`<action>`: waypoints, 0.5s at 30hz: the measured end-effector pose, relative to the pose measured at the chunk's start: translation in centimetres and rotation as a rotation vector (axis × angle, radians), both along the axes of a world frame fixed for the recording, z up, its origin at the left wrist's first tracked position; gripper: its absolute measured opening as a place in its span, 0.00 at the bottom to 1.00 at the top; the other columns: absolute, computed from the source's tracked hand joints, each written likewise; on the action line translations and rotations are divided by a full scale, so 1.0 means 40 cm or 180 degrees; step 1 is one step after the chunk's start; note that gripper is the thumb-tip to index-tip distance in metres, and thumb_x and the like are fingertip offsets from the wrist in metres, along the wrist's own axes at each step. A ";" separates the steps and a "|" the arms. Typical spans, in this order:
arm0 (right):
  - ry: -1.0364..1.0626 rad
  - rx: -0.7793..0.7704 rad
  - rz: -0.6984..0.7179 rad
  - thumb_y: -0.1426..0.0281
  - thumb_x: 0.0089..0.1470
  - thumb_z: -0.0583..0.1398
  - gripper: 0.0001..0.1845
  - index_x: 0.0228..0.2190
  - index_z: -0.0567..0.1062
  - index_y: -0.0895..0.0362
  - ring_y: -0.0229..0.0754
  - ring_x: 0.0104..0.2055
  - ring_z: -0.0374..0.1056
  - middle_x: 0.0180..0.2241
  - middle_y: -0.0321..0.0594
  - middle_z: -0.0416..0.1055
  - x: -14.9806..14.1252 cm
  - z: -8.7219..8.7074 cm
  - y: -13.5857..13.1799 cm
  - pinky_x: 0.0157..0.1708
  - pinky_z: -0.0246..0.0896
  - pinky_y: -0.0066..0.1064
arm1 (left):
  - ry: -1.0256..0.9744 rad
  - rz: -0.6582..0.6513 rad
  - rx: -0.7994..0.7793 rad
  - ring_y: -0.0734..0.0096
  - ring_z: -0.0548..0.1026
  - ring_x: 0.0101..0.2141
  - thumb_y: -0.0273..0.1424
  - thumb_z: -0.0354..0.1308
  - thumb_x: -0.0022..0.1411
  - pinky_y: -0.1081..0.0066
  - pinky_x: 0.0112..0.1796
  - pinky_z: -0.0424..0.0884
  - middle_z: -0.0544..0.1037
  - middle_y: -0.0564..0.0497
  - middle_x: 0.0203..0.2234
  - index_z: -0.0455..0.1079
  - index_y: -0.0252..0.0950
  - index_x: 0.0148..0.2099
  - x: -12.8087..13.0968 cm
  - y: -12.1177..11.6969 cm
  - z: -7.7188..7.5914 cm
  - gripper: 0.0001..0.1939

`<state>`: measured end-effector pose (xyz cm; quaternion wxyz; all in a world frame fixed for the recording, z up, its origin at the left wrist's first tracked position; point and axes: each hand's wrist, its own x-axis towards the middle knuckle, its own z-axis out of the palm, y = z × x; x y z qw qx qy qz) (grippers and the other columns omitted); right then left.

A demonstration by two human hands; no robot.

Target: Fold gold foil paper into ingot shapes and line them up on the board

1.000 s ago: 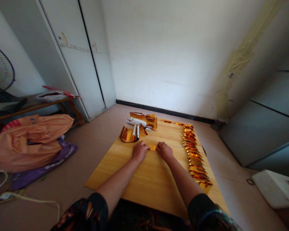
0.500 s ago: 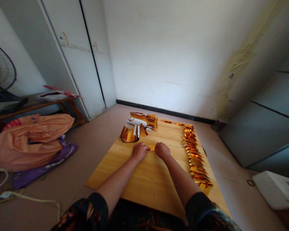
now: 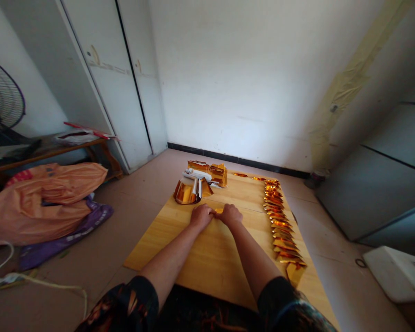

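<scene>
Head camera is showing a small gold foil piece [image 3: 219, 210] lying low over the wooden surface [image 3: 193, 258], directly between the two hands, which are nearly meeting and partly covering it. The left hand [image 3: 201, 216] is curling its fingers and pinching the foil's left end. The right hand [image 3: 231, 214] is touching the foil from the other side, its fingers bending and its thumb reaching toward the left hand; whether it is gripping or only pressing, I cannot tell.

Just beyond the left hand, a curled gold sheet [image 3: 186, 192] is resting near the surface's left edge. Behind that, white rolled paper [image 3: 198, 174] is lying beside a stack of gold sheets [image 3: 218, 175]. To the right of the right hand, a long row of folded gold pieces [image 3: 279, 222] is running along the surface's right side, the pieces standing close together and overlapping. Farther ahead of the hands, a couple of gold pieces [image 3: 240, 174] are lying along the far edge.

Well to the left of the hands, an orange bag [image 3: 51, 193] is sprawling over a purple bag [image 3: 65, 235] on the floor, below a bench [image 3: 55, 148] and a fan [image 3: 3, 94]. Far to the right, a white box [image 3: 394, 272] is sitting low.
</scene>
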<state>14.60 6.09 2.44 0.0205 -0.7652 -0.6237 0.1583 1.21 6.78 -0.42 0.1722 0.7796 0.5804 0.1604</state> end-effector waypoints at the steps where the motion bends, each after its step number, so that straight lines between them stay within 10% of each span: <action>1: 0.0038 -0.0054 -0.0051 0.48 0.43 0.62 0.37 0.49 0.70 0.61 0.54 0.51 0.66 0.50 0.56 0.67 -0.001 0.003 0.004 0.44 0.63 0.41 | -0.0017 0.0014 -0.0023 0.67 0.74 0.40 0.26 0.55 0.57 0.70 0.43 0.67 0.78 0.51 0.37 0.78 0.43 0.41 0.000 0.002 0.000 0.13; 15: 0.0247 -0.0215 0.0248 0.72 0.46 0.63 0.09 0.33 0.79 0.55 0.42 0.40 0.72 0.38 0.43 0.77 0.072 -0.003 0.046 0.33 0.61 0.25 | -0.0076 -0.0294 -0.0284 0.72 0.75 0.42 0.22 0.53 0.57 0.76 0.43 0.67 0.79 0.54 0.40 0.77 0.43 0.43 -0.018 0.034 -0.011 0.16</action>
